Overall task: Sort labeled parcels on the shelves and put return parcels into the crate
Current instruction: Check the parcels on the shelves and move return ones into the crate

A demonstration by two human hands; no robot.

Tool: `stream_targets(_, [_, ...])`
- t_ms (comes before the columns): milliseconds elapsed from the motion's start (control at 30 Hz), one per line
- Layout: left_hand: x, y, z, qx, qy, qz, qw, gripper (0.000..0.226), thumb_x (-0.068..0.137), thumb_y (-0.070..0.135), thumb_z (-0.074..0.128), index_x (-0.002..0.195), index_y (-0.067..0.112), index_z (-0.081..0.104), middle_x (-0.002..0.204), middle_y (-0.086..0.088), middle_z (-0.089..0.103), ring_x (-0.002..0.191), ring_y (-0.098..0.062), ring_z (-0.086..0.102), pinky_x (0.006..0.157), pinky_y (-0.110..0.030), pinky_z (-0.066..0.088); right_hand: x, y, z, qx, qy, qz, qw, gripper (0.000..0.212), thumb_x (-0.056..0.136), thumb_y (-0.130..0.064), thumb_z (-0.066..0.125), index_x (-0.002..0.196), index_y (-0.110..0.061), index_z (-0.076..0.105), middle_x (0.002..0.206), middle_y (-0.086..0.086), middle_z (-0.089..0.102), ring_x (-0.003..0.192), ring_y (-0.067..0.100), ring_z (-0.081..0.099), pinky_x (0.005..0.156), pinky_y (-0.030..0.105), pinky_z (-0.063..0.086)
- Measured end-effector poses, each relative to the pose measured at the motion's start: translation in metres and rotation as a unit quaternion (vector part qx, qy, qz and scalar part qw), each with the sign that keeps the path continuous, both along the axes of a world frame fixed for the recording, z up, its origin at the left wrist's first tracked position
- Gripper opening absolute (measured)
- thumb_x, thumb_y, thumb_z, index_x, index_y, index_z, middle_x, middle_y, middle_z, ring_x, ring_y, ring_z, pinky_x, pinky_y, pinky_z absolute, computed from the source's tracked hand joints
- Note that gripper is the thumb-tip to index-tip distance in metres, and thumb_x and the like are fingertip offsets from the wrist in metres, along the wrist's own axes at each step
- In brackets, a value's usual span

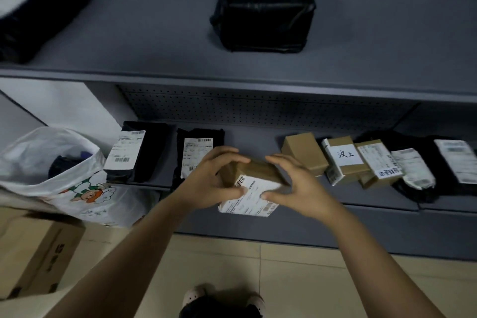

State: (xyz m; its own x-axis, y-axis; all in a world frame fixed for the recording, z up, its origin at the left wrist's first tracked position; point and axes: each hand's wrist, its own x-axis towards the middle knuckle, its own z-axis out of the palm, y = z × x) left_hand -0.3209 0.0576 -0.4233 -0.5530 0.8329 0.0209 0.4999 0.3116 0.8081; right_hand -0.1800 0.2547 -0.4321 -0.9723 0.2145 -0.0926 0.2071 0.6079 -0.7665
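I hold a small brown cardboard parcel [254,183] with a white shipping label in front of the lower shelf [258,137]. My left hand [211,183] grips its left side, fingers over the top and thumb on the label. My right hand [296,186] grips its right side the same way. On the lower shelf lie two black bagged parcels [144,152] with white labels at the left. A row of brown boxes [343,160] and bagged parcels [413,168] lies at the right. No crate is in view.
The upper shelf [154,41] carries a black parcel [265,13] with a white label in the middle and another black parcel [33,15] at the left. A white plastic bag [64,175] and a cardboard box [38,253] sit on the tiled floor at the left.
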Motion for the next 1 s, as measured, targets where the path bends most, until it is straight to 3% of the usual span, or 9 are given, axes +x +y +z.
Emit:
stream_targets(100, [0.005, -0.012, 0.028, 0.004, 0.016, -0.042, 0.999, 0.056, 0.068, 0.039, 0.079, 0.121, 0.031, 0.063, 0.138, 0.012, 0.043, 0.130, -0.003, 0.042, 0.108, -0.026, 0.033, 0.002, -0.009, 0.020, -0.023, -0.026, 0.041, 0.999, 0.091, 0.068, -0.044, 0.085, 0.145, -0.030, 0.039, 0.146, -0.012, 0.039, 0.134, 0.003, 0.037, 0.113, 0.026, 0.031])
stream_targets(200, [0.007, -0.023, 0.047, 0.014, -0.002, -0.066, 0.998, 0.057, 0.071, 0.029, 0.082, 0.123, 0.031, 0.062, 0.139, 0.011, 0.045, 0.130, -0.007, 0.045, 0.107, -0.034, 0.039, 0.007, -0.020, 0.039, -0.061, -0.050, 0.056, 0.995, 0.094, 0.062, -0.052, 0.086, 0.143, -0.036, 0.040, 0.140, -0.018, 0.045, 0.127, -0.006, 0.043, 0.108, 0.022, 0.037])
stream_targets(300, [0.008, -0.030, 0.064, 0.019, -0.022, -0.075, 0.997, 0.059, 0.072, 0.023, 0.083, 0.126, 0.032, 0.060, 0.139, 0.012, 0.047, 0.127, -0.009, 0.049, 0.105, -0.042, 0.044, 0.011, -0.033, 0.055, -0.097, -0.045, 0.044, 0.993, 0.091, 0.059, -0.045, 0.090, 0.138, -0.037, 0.045, 0.136, -0.016, 0.049, 0.122, -0.010, 0.047, 0.103, 0.016, 0.039])
stream_targets(433, [0.013, -0.038, 0.087, 0.063, -0.052, -0.051, 0.995, 0.060, 0.075, 0.034, 0.076, 0.131, 0.032, 0.055, 0.138, 0.013, 0.051, 0.125, -0.008, 0.052, 0.103, -0.041, 0.046, 0.020, -0.046, 0.076, -0.145, -0.017, -0.021, 0.989, 0.081, 0.063, -0.029, 0.091, 0.132, -0.033, 0.049, 0.129, -0.015, 0.054, 0.112, -0.018, 0.050, 0.085, 0.001, 0.040])
stream_targets(600, [0.023, -0.060, 0.101, 0.117, -0.074, 0.038, 0.990, 0.064, 0.080, 0.047, 0.072, 0.137, 0.034, 0.046, 0.140, 0.019, 0.048, 0.134, -0.003, 0.041, 0.115, -0.041, 0.032, 0.038, -0.057, 0.097, -0.177, 0.046, -0.140, 0.973, 0.074, 0.061, -0.037, 0.087, 0.126, -0.035, 0.052, 0.121, -0.011, 0.062, 0.110, -0.007, 0.057, 0.094, 0.012, 0.047])
stream_targets(700, [0.036, -0.070, 0.102, 0.123, -0.116, 0.046, 0.984, 0.071, 0.078, 0.054, 0.069, 0.141, 0.038, 0.040, 0.143, 0.020, 0.045, 0.137, -0.001, 0.036, 0.116, -0.039, 0.030, 0.046, -0.065, 0.113, -0.202, 0.077, -0.182, 0.959, 0.070, 0.063, -0.041, 0.083, 0.126, -0.030, 0.055, 0.116, -0.010, 0.067, 0.108, 0.001, 0.062, 0.088, 0.016, 0.051])
stream_targets(767, [0.043, -0.070, 0.106, 0.111, -0.144, 0.033, 0.983, 0.075, 0.079, 0.057, 0.068, 0.144, 0.042, 0.034, 0.145, 0.024, 0.042, 0.136, 0.003, 0.035, 0.115, -0.034, 0.031, 0.047, -0.073, 0.127, -0.219, 0.097, -0.207, 0.949, 0.067, 0.062, -0.044, 0.081, 0.123, -0.030, 0.057, 0.114, -0.013, 0.068, 0.105, 0.000, 0.063, 0.081, 0.017, 0.052])
stream_targets(900, [0.049, -0.062, 0.125, 0.129, -0.191, -0.013, 0.973, 0.068, 0.088, 0.039, 0.064, 0.146, 0.040, 0.029, 0.138, 0.028, 0.048, 0.129, 0.006, 0.044, 0.101, -0.021, 0.041, 0.039, -0.087, 0.156, -0.247, 0.136, -0.243, 0.928, 0.061, 0.065, -0.042, 0.079, 0.121, -0.027, 0.059, 0.111, -0.013, 0.070, 0.096, -0.001, 0.067, 0.072, 0.017, 0.055])
stream_targets(1000, [0.046, -0.059, 0.138, 0.159, -0.212, -0.018, 0.964, 0.067, 0.087, 0.042, 0.063, 0.145, 0.042, 0.030, 0.135, 0.023, 0.054, 0.126, 0.000, 0.050, 0.100, -0.027, 0.046, 0.033, -0.096, 0.177, -0.251, 0.158, -0.254, 0.921, 0.061, 0.064, -0.045, 0.077, 0.119, -0.026, 0.060, 0.108, -0.012, 0.072, 0.096, 0.004, 0.069, 0.072, 0.021, 0.056])
